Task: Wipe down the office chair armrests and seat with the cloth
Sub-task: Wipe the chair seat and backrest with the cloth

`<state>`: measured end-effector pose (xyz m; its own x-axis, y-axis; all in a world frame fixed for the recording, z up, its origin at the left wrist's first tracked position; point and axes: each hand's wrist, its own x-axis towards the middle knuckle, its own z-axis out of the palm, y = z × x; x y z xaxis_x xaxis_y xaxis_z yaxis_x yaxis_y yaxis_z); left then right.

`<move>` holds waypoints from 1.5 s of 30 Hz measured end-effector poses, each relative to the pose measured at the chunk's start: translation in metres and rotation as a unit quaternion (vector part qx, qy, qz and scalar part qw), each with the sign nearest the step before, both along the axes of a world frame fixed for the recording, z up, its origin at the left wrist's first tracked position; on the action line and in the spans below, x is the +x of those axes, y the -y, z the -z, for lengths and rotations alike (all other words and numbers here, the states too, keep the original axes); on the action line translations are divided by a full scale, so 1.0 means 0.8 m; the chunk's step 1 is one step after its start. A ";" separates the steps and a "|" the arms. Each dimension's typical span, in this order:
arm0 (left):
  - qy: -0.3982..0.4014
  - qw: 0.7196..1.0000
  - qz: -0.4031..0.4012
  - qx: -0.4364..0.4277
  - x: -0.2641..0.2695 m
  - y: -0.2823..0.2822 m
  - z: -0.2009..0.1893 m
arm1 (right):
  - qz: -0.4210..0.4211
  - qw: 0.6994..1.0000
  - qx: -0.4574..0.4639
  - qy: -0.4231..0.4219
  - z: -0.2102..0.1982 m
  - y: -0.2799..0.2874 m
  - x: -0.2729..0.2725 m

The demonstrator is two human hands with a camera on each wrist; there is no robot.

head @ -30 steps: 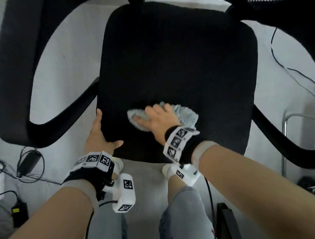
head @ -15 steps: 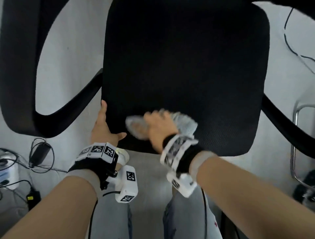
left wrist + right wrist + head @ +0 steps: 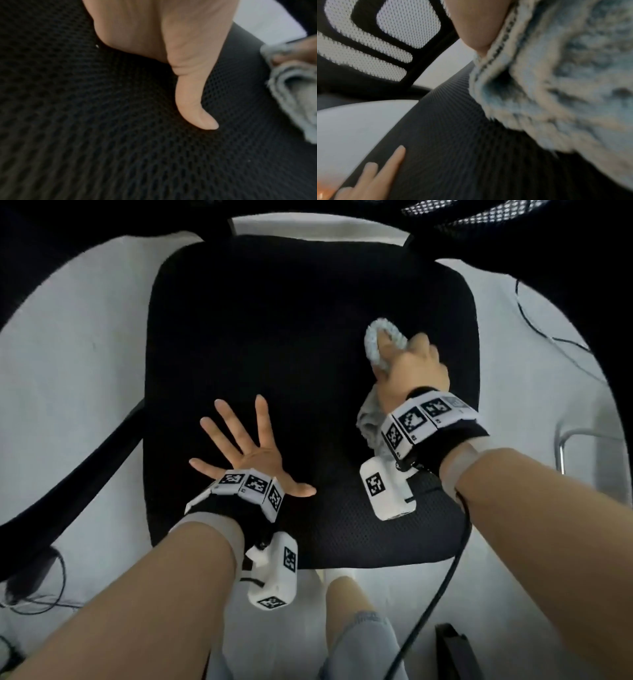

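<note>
- Bunched in the right hand, the grey-blue cloth is gripped tight, fingers curled round it; one loop pokes out past the knuckles and a tail hangs below the wrist
- Over on the near left part of the seat, the left hand lies flat with fingers spread wide, holding nothing, just pressing on the black mesh; the left wrist view shows its thumb down on the weave
- Cloth and fist sit over the right side of the seat, towards the back; from the right wrist view I'd say the wad rests on the mesh or just above it, hard to tell which
- What could go wrong, as I see it: with the cloth balled up like that, only a small patch would touch the fabric, so a stroke might leave strips of the seat untouched
- That loose tail could drag or catch on the rough mesh and pull the cloth out of the grip
- If the left hand eases off, the chair may swivel or roll under a firm push
- Black cable trailing from the right wrist near the seat's front edge could snag there
- Both armrests stand well apart from the cloth
</note>
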<state>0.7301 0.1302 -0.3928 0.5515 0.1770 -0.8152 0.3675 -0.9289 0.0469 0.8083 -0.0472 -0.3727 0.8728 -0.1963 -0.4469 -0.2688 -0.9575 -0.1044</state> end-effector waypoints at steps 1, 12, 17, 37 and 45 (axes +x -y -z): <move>-0.010 1.000 0.001 0.010 0.002 0.002 0.004 | -0.012 0.999 -0.023 0.022 0.006 0.000 0.015; -0.069 0.997 0.003 0.025 0.016 0.006 -0.008 | -0.042 0.997 -0.039 -0.046 0.000 -0.033 -0.040; -0.069 0.998 0.012 0.005 0.018 0.002 -0.004 | 0.003 0.998 -0.056 0.034 0.014 -0.030 0.034; -0.076 0.997 0.001 0.025 0.018 0.005 -0.001 | -0.032 0.997 -0.060 -0.023 0.010 -0.033 -0.027; -0.050 0.998 0.013 0.022 0.013 0.004 -0.003 | 0.086 0.996 -0.001 0.016 0.010 -0.030 -0.047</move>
<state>0.7407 0.1273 -0.3904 0.4725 0.1998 -0.8584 0.3438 -0.9386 -0.0293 0.7707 -0.0228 -0.3811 0.8396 -0.3451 -0.4195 -0.4259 -0.8975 -0.1141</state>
